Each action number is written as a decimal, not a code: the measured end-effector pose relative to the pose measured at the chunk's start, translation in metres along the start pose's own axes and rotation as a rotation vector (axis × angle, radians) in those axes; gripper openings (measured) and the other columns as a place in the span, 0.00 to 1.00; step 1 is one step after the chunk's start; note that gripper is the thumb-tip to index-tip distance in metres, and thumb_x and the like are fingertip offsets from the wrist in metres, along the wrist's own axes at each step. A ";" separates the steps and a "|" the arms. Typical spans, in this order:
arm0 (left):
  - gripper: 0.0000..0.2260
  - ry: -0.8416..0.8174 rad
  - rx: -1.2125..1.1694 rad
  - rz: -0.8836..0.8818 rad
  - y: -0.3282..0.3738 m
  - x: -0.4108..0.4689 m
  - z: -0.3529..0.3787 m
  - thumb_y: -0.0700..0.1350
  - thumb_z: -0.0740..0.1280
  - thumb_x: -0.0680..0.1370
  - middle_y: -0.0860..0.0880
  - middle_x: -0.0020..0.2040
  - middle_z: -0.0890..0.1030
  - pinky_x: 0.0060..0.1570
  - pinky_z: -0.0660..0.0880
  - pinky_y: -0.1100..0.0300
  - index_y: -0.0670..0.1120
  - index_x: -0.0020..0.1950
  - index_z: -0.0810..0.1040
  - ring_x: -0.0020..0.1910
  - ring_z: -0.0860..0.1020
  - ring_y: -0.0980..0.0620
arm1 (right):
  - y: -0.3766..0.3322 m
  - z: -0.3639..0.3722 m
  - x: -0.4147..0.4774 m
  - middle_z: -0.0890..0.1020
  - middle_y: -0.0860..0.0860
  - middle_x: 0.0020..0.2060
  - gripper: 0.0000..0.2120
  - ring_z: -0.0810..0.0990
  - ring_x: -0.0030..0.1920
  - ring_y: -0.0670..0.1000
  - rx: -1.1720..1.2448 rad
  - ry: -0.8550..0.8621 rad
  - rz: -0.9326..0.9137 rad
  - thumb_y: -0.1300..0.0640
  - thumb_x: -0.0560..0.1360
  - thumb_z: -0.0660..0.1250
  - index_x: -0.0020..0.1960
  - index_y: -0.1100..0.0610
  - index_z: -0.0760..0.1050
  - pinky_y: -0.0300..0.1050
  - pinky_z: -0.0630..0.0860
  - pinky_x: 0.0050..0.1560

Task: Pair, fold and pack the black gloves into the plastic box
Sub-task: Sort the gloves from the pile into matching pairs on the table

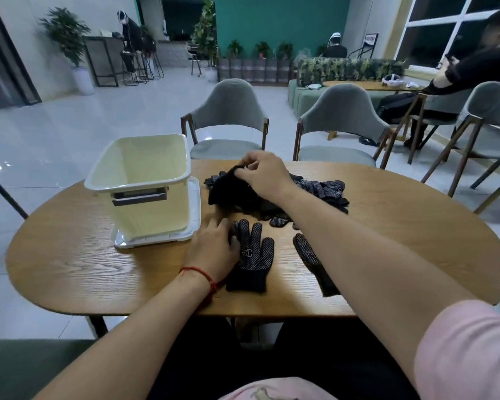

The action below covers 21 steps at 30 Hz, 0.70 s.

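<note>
**Pairing barely begun, box empty**

Box point(145, 180) on counter point(98, 269), nothing inside. One glove point(253, 255) laid flat near edge, pinned under flat, unclenched left hand point(214, 249). Right hand point(261, 171) pinching a glove from pile point(315, 192) behind. Another glove point(312, 258) beside, partly hidden by arm. No pair folded or packed yet.

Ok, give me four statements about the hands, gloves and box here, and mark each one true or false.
1. The plastic box has gloves in it. False: it looks empty.
2. The left hand rests on the flat dotted glove. True.
3. The right hand lies idle on the table. False: it pinches a glove from the glove pile.
4. The box stands on its white lid. True.
</note>
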<state>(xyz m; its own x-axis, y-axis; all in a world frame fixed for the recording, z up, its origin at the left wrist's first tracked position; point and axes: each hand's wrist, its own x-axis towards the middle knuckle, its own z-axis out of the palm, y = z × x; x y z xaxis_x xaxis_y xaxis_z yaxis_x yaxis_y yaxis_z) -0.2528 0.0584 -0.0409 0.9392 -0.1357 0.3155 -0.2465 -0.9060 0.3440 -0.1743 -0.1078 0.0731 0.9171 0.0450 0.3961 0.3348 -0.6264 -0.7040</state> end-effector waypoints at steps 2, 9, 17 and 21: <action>0.13 -0.008 -0.001 0.011 0.002 0.000 0.000 0.51 0.62 0.81 0.48 0.64 0.77 0.63 0.74 0.47 0.49 0.63 0.75 0.64 0.74 0.45 | -0.012 -0.009 0.011 0.84 0.44 0.42 0.03 0.83 0.47 0.49 0.054 0.010 -0.005 0.52 0.77 0.75 0.47 0.48 0.81 0.45 0.78 0.52; 0.15 -0.132 -0.195 0.230 0.002 -0.008 -0.015 0.56 0.61 0.84 0.60 0.75 0.73 0.75 0.66 0.46 0.59 0.70 0.77 0.75 0.69 0.55 | -0.030 -0.035 0.023 0.88 0.43 0.47 0.06 0.86 0.51 0.46 0.140 -0.020 -0.084 0.54 0.78 0.74 0.52 0.45 0.85 0.48 0.82 0.60; 0.26 -0.225 -0.025 0.177 0.007 -0.005 -0.011 0.65 0.59 0.83 0.56 0.82 0.66 0.81 0.57 0.48 0.60 0.79 0.69 0.81 0.63 0.52 | -0.033 -0.048 0.018 0.85 0.38 0.43 0.09 0.83 0.48 0.43 0.083 -0.038 -0.114 0.58 0.82 0.71 0.53 0.45 0.85 0.36 0.76 0.50; 0.25 -0.210 -0.035 0.173 0.003 -0.003 -0.005 0.65 0.60 0.82 0.57 0.81 0.67 0.80 0.58 0.51 0.60 0.78 0.70 0.81 0.62 0.53 | -0.029 -0.061 0.020 0.83 0.38 0.40 0.08 0.81 0.45 0.42 0.026 -0.060 -0.084 0.58 0.80 0.70 0.50 0.45 0.83 0.43 0.78 0.53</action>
<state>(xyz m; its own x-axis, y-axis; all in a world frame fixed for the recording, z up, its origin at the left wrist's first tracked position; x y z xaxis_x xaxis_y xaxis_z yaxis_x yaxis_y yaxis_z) -0.2575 0.0584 -0.0363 0.9107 -0.3705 0.1827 -0.4119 -0.8482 0.3329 -0.1790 -0.1368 0.1372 0.8968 0.1435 0.4185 0.4156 -0.5980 -0.6853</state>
